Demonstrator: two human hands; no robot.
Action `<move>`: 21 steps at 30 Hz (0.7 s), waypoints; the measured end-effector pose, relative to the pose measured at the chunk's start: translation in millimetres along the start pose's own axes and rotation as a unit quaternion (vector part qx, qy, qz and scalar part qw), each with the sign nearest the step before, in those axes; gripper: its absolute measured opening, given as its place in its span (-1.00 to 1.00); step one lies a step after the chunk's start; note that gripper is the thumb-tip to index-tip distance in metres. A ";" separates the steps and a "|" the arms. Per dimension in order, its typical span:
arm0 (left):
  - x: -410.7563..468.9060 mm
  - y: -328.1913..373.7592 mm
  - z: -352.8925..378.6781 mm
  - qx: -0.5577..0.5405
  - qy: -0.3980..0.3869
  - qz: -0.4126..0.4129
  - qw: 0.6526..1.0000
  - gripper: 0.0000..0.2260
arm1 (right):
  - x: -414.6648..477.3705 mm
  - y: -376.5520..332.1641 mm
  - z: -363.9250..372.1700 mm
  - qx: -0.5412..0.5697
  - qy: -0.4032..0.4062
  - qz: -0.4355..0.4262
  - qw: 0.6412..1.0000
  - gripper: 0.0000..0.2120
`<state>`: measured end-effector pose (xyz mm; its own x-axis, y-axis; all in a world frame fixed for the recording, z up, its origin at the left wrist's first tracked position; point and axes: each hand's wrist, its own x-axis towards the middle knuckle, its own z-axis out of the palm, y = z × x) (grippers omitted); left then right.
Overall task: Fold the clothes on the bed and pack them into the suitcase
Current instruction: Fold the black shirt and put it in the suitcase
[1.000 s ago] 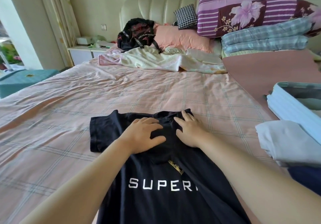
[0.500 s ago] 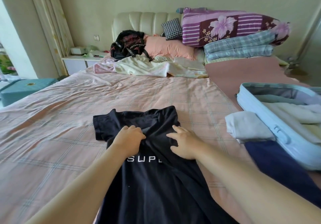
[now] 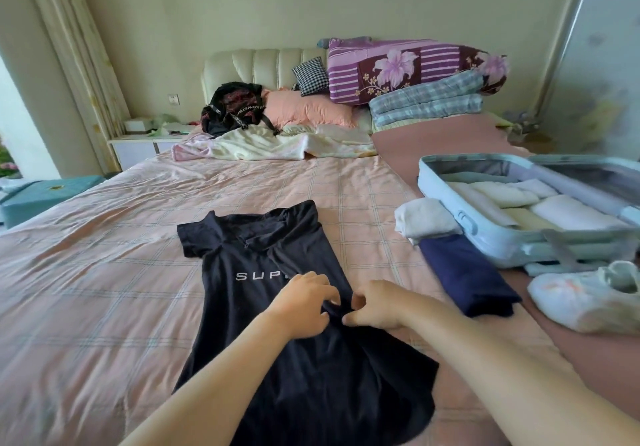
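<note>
The bed [image 3: 104,272] carries everything, and its pink checked sheet gives straight lines that can guide a fold. At the right side lies the open suitcase [image 3: 440,182], with pale folded pieces already in rows inside. It is near, so a finished garment needs only a short carry.

The black T-shirt [image 3: 249,307] lies front up in the middle of the bed, collar away from the person. Its right side appears already turned inward, because it covers the end of the printed word. The other sleeve is spread out flat. A folded navy garment [image 3: 464,272] and a folded white garment [image 3: 422,218] wait just beside the suitcase.

The left hand [image 3: 301,303] and the right hand [image 3: 377,307] meet at the middle of the shirt. Their fingers [image 3: 360,302] are curled and pinch a small ridge of cloth between them.

I judge the step is to straighten the turned edge. To do it well, pull the ridge gently toward the hem until the edge runs straight from collar to hem, then press it flat with open palms. The lower hem is bunched and should be smoothed before the second side is folded.
</note>
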<state>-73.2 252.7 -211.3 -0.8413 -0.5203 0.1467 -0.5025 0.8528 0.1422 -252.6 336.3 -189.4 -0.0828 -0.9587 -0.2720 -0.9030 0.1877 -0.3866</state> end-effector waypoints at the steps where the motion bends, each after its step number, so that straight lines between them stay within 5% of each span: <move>1: -2.4 5.5 -0.2 0.006 -0.002 -0.002 1.000 -0.72 | -9.3 3.0 1.0 -0.010 -0.016 0.004 1.000 -0.70; 5: -17.0 16.9 -6.5 0.042 -0.010 -0.020 0.999 -0.74 | -43.1 5.3 -0.3 0.001 -0.119 0.026 0.993 -0.74; 10: -48.2 8.8 -14.4 0.078 0.002 -0.050 0.996 -0.80 | -70.6 -26.7 -8.8 0.040 -0.112 -0.048 0.992 -0.76; 15: -80.6 10.5 -9.7 0.075 -0.037 -0.028 0.996 -0.72 | -80.1 -55.3 11.4 0.150 -0.354 -0.058 0.921 -0.79; 17: -89.0 7.6 -8.0 0.086 -0.070 -0.045 0.993 -0.73 | -76.0 -60.9 20.0 0.117 -0.266 -0.071 0.954 -0.76; 19: -94.0 0.7 -9.0 0.077 -0.095 -0.078 0.989 -0.69 | -64.3 -61.7 26.8 0.069 -0.085 -0.072 0.991 -0.74; 21: -94.4 -8.2 -12.6 0.050 -0.101 -0.113 0.987 -0.65 | -50.9 -60.5 33.4 -0.003 0.009 -0.073 0.997 -0.66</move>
<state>12.9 294.2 -213.9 -0.7227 -0.6867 -0.0780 -0.6908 0.7213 0.0503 -179.8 380.9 -181.6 0.0420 -0.9794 -0.1976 -0.9084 0.0449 -0.4157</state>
